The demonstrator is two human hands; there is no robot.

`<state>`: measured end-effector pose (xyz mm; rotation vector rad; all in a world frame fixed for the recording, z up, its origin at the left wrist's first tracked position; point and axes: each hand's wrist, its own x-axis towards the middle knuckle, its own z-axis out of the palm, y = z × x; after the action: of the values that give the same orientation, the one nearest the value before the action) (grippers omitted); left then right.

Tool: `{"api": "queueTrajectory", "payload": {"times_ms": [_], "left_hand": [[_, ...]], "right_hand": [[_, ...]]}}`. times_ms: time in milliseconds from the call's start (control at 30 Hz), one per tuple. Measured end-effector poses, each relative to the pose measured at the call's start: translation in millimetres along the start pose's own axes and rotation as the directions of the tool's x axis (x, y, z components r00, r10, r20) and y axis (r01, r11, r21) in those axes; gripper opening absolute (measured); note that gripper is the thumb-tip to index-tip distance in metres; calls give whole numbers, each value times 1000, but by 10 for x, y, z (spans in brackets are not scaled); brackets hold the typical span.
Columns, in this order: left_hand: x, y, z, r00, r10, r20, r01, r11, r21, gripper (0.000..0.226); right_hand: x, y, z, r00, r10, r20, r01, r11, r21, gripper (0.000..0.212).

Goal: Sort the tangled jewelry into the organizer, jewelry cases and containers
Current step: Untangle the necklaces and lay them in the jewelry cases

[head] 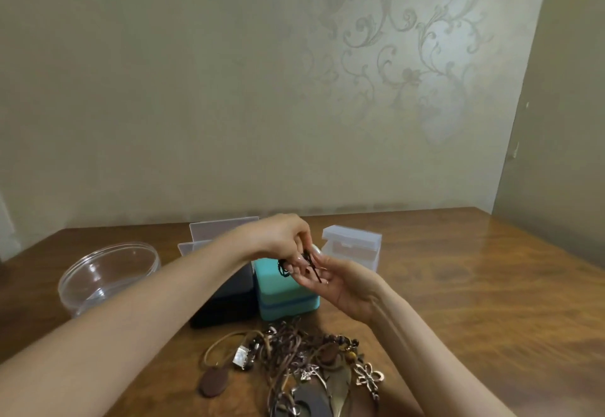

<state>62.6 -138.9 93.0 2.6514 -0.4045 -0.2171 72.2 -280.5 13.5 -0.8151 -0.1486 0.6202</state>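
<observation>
A wooden table [474, 285] fills the lower view below a patterned wall [393, 56]. Clock positions are read with the meeting hands as the dial's centre.

At 9 o'clock a clear round tub [108, 276] stands well apart from the rest. At 6 o'clock, near the table's front edge, lies the tangled pile [294, 367] of cords, chains and charms. A black case [226, 302] sits at 7 o'clock, touching a teal case [284, 295] that sits just under the hands, both closed. A clear organizer [222, 230] with 2 raised lids is at 10 o'clock, behind the black case. A small clear box [352, 246], lid shut, is at 2 o'clock.

The left hand [281, 236] is palm down, its fingertips curled and pinching a thin black cord [309, 262]. The right hand [340, 282] is palm up just beneath it, and its fingers look straight, with the cord lying across them rather than gripped. The cord is held up above the teal case, apart from the pile
</observation>
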Motion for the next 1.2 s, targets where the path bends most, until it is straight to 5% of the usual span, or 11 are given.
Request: {"api": "queueTrajectory", "payload": {"times_ms": [133, 300, 500, 600, 667, 733, 767, 833, 933, 1200], "left_hand": [[133, 160, 20, 996, 89, 14, -89, 962, 257, 35], [191, 256, -2, 988, 152, 25, -153, 946, 286, 35], [227, 204, 25, 927, 269, -260, -180, 930, 321, 25], [256, 150, 62, 890, 256, -377, -217, 966, 143, 25], [273, 138, 57, 878, 197, -435, -224, 974, -11, 22], [283, 142, 50, 878, 110, -466, -201, 968, -149, 19], [295, 143, 51, 879, 70, -471, -189, 959, -211, 19], [314, 138, 62, 885, 7, -465, -176, 931, -319, 18], [338, 119, 107, 885, -50, -462, -169, 892, -419, 18], [437, 126, 213, 855, -102, -509, -179, 863, -473, 16]], "right_hand": [[14, -33, -97, 998, -50, -32, 47, 996, -74, 14], [15, -138, -219, 998, -31, -49, 27, 997, -76, 27], [0, -219, -277, 983, -109, -146, 106, 994, -23, 24], [2, -238, -317, 961, -194, -199, 154, 967, -203, 16], [16, -226, -357, 889, -372, -267, 176, 816, -550, 13], [58, -211, -428, 696, -686, -211, 104, 388, -916, 15], [70, -201, -456, 608, -787, -105, 31, 155, -987, 17], [90, -172, -509, 587, -809, 34, -60, -85, -995, 24], [130, -142, -602, 642, -764, 63, -102, -167, -981, 31], [152, -239, -736, 605, -793, 73, -61, -137, -989, 53]]}}
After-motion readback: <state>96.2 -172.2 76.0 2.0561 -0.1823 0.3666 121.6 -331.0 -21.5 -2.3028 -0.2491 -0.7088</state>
